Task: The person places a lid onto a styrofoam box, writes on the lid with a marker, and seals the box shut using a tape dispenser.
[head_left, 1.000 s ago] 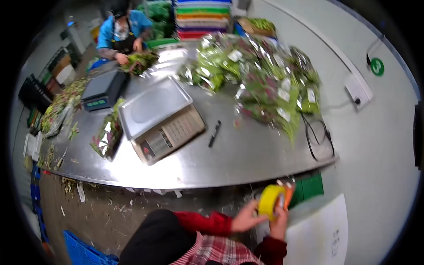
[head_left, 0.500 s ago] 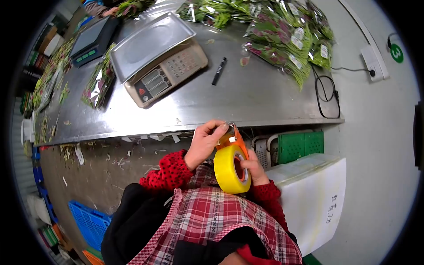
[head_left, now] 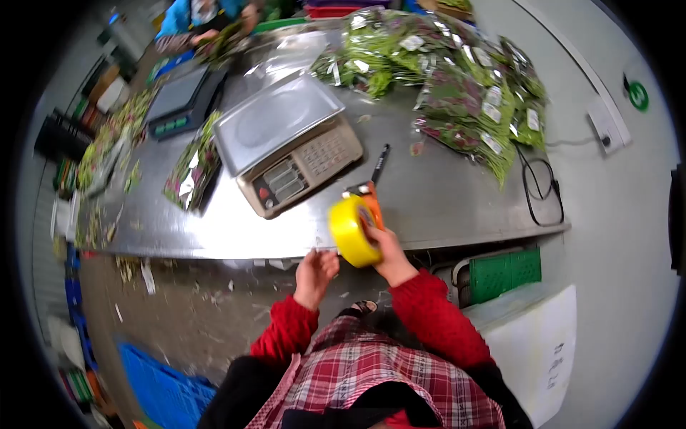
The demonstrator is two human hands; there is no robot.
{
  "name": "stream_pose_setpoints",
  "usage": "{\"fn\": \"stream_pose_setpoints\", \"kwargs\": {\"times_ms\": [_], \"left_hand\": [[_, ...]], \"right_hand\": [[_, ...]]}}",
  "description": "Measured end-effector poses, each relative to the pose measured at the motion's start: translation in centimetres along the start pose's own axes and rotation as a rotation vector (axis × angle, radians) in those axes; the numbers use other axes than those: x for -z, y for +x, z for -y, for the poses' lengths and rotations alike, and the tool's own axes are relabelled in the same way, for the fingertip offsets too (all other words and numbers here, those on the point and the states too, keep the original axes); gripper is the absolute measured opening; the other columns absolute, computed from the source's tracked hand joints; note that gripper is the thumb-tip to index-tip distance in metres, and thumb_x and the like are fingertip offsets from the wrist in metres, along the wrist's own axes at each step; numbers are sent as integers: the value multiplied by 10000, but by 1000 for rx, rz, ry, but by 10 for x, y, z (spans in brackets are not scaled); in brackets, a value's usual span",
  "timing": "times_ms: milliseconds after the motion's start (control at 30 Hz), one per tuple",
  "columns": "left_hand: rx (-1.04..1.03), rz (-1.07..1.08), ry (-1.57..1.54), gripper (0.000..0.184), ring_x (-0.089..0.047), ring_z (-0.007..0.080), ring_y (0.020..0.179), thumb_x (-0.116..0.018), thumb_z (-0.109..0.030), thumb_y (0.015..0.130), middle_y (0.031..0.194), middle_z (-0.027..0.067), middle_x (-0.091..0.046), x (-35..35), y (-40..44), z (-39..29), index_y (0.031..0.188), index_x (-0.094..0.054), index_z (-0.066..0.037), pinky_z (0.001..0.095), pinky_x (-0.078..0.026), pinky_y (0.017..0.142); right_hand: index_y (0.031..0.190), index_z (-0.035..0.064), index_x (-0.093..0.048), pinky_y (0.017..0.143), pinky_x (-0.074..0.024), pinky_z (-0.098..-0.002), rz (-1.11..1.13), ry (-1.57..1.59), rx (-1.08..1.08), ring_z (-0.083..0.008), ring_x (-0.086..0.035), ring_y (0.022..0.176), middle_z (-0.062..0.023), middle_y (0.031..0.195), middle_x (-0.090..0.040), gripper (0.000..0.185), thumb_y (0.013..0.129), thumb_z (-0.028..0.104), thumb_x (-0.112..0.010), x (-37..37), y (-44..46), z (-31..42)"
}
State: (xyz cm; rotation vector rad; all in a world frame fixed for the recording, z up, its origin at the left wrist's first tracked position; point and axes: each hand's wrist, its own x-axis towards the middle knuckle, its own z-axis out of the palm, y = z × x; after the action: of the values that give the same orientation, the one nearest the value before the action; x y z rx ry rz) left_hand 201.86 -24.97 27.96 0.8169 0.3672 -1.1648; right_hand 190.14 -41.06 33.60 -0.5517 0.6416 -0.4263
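Note:
My right hand point(head_left: 389, 255) grips an orange tape dispenser point(head_left: 371, 203) that carries a big roll of yellow tape point(head_left: 353, 232), held over the table's front edge. Just left of the roll, my left hand point(head_left: 314, 275) hovers with its fingers curled; whether anything is between them is too blurred to tell. Beyond the dispenser a black marker point(head_left: 381, 166) lies on the metal table point(head_left: 443, 219). A beige scale point(head_left: 304, 168) with a steel pan point(head_left: 277, 121) stands to the left of the marker.
Bagged leafy greens point(head_left: 457, 93) are piled at the back right, near a black cable point(head_left: 541, 187). A dark scale point(head_left: 184, 102) and one bag of greens point(head_left: 194, 168) sit left. Across the table a person point(head_left: 207, 21) handles greens. A white box point(head_left: 536, 350) stands right.
The tape dispenser has moved forward and left, over the table edge, in my right hand. My left hand has come off it and dropped back to the left.

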Motion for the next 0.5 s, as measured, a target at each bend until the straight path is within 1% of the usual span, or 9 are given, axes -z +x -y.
{"fn": "stream_pose_setpoints", "kwargs": {"times_ms": [100, 167, 233, 267, 300, 333, 367, 433, 500], "left_hand": [[89, 16, 242, 320, -643, 239, 797, -448, -345, 1011, 931, 115, -679, 21, -32, 17, 1075, -558, -52, 364, -526, 728], [180, 46, 334, 334, -640, 251, 770, -457, -365, 1004, 911, 108, -679, 27, -39, 19, 1064, -564, -55, 372, -518, 706], [181, -18, 546, 315, -638, 241, 775, -468, -351, 998, 863, 92, -670, 9, -51, 17, 1012, -584, -59, 370, -511, 709], [158, -7, 557, 309, -635, 237, 757, -475, -341, 995, 842, 86, -661, -8, -59, 23, 980, -591, -55, 370, -511, 693], [135, 13, 573, 306, -632, 233, 739, -483, -331, 993, 822, 81, -652, -23, -60, 38, 947, -597, -52, 370, -510, 676], [120, 124, 797, 308, -628, 226, 714, -488, -325, 993, 794, 81, -643, -21, -56, 43, 924, -603, -48, 372, -509, 657], [170, 152, 862, 310, -613, 209, 671, -491, -315, 996, 752, 78, -633, -26, -50, 48, 895, -610, -47, 358, -501, 624], [195, 235, 1001, 321, -587, 180, 612, -501, -301, 1002, 664, 72, -607, -49, -52, 67, 872, -619, -32, 310, -474, 574], [138, 480, 1298, 292, -583, 160, 610, -522, -273, 1000, 677, 56, -604, -62, -32, 93, 893, -612, -17, 287, -464, 560]], "right_hand": [[1128, -29, -630, 736, -541, -307, -189, -531, 165, -173, -672, 848, -63, 993, -692, 295, 910, 170, -631, -26, 46, -15], [1001, 12, -681, 647, -535, -327, -212, -824, 408, -169, -681, 718, -106, 806, -704, 291, 798, 217, -720, -20, 73, -40], [790, 14, -693, 623, -545, -391, -236, -960, 365, -285, -685, 620, -148, 625, -663, 289, 739, 297, -726, -23, 74, -53], [857, 5, -676, 713, -542, -447, -263, -1218, 461, -357, -681, 762, -193, 767, -684, 347, 739, 329, -718, -23, 64, -55], [953, 2, -646, 819, -505, -486, -421, -1207, 504, -398, -636, 923, -237, 949, -661, 410, 744, 348, -714, -23, 22, -43], [1050, 2, -617, 879, -468, -488, -249, -1160, 427, -411, -580, 1039, -257, 1079, -610, 419, 779, 311, -696, -9, 6, -35], [1020, 3, -633, 777, -504, -460, -314, -1160, 664, -386, -635, 913, -211, 971, -661, 379, 789, 295, -704, 13, -10, -44], [950, 5, -656, 640, -527, -398, -348, -1106, 593, -322, -678, 720, -140, 725, -677, 310, 810, 280, -681, 47, -88, -8], [968, 19, -666, 619, -522, -378, -585, -941, 788, -284, -678, 660, -103, 662, -668, 269, 834, 253, -670, 87, -178, 8]]}}
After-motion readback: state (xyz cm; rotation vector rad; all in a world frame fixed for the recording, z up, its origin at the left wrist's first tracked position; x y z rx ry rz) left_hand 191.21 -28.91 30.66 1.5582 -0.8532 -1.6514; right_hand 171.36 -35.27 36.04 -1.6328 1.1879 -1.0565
